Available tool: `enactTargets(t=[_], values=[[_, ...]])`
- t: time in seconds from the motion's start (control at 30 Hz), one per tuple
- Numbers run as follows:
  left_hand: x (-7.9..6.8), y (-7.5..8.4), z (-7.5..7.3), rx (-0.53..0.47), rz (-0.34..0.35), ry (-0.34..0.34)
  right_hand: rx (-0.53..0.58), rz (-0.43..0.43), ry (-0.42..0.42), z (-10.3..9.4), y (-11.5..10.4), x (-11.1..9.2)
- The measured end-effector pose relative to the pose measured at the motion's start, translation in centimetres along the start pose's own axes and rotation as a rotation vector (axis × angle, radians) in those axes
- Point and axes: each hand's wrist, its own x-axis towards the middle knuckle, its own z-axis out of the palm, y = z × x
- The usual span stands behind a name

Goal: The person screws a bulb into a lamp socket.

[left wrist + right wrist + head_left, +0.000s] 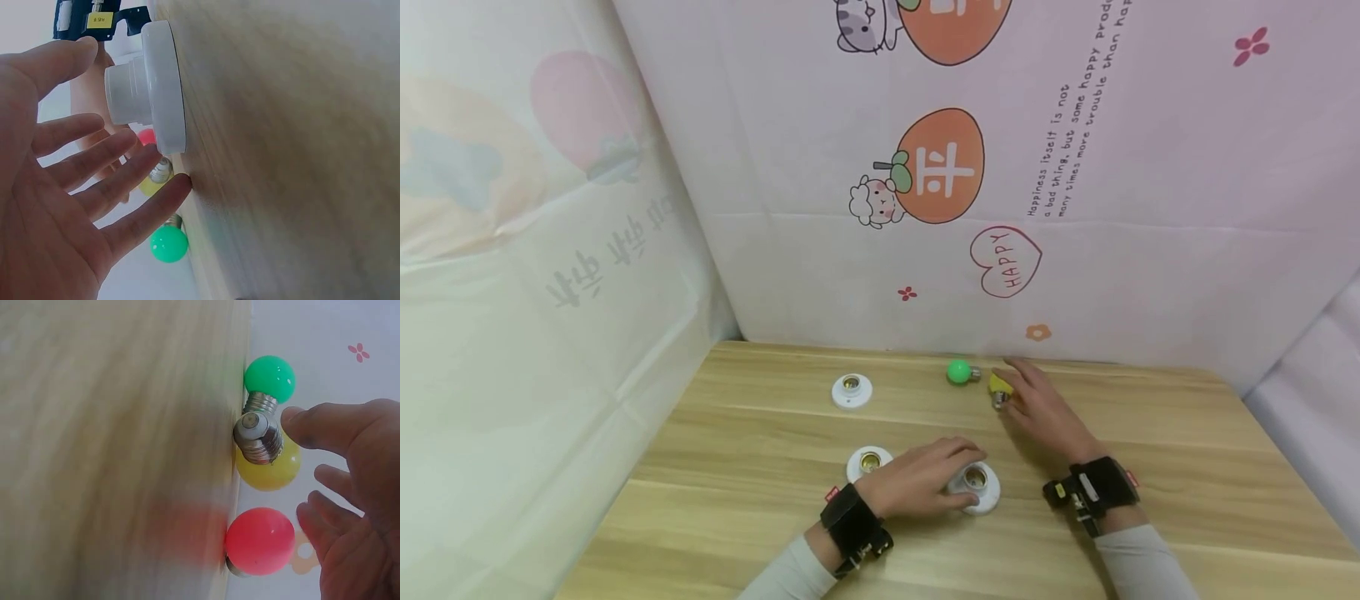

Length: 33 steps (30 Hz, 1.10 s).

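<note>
My left hand reaches over a white round lamp holder with its fingers spread and fairly straight. In the left wrist view that lamp holder stands flat on the wood beside the thumb and fingers; firm contact cannot be made out. Farther back, my right hand hovers at a yellow bulb. The right wrist view shows a gap between thumb and fingers and the yellow bulb, whose metal cap points at the camera. A red bulb lies near the fingertips, hidden by the hand in the head view.
A green bulb lies left of the yellow one, near the back edge. Two more white lamp holders sit on the wooden table: one at the back left, another beside my left wrist. A printed cloth wall rises behind.
</note>
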Motion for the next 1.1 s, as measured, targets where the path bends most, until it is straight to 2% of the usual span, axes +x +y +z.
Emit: enactTargets(t=[0.27,0.6,0.97,1.1], values=[[0.06,0.21,-0.26,0.002,0.009,-0.025,0.008,0.085,-0.090,0.23,-0.27,0.06],[-0.03,0.18,0.04,0.033,0.003,-0.074,0.023,0.081,-0.138,-0.05,-0.49,0.14],[0.09,0.25,0.16,0.023,-0.001,-0.071,0.041,0.087,-0.135,-0.19,-0.71,0.16],[0.10,0.41,0.08,0.035,-0.013,-0.090,0.069,0.090,-0.138,-0.26,-0.73,0.25]])
